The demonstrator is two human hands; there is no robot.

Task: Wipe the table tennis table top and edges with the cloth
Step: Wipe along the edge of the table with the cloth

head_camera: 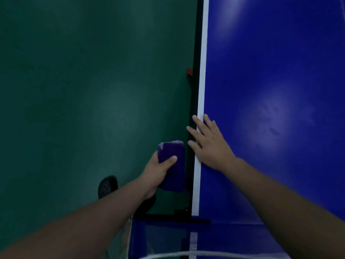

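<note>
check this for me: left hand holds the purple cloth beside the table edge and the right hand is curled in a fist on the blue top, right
Not quite. The head view shows the right hand lying flat with fingers spread over the white line at the edge of the blue table top, not curled in a fist. The rest holds: the left hand has the purple cloth in its grip beside the table edge.

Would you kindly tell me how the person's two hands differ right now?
The left hand curls around the folded purple cloth beside the table's side; the right hand holds nothing. The left is off the blue table tennis table; the right lies flat, fingers spread, over its white edge line. Both are bare.
</note>
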